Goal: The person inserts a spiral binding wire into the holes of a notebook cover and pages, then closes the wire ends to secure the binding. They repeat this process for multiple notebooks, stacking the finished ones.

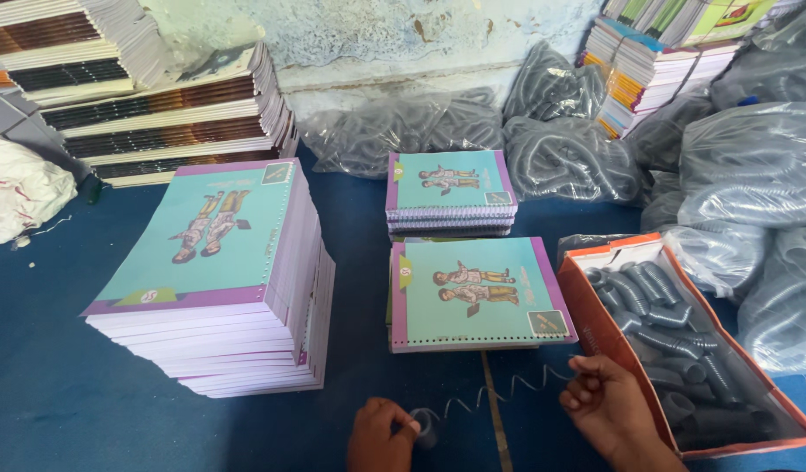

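Head view: your left hand [381,433] pinches the coil [499,392] roll, right hand [605,404] its stretched end; keep it taut and aligned with the notebook [477,293] holes.

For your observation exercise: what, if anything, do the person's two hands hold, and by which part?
Both hold one stretched spiral binding wire. The left hand pinches its still-coiled end; the right hand pinches the opposite, pulled-out end.

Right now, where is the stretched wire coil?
In the head view, the coil spans between the left hand and right hand, just below the nearest notebook.
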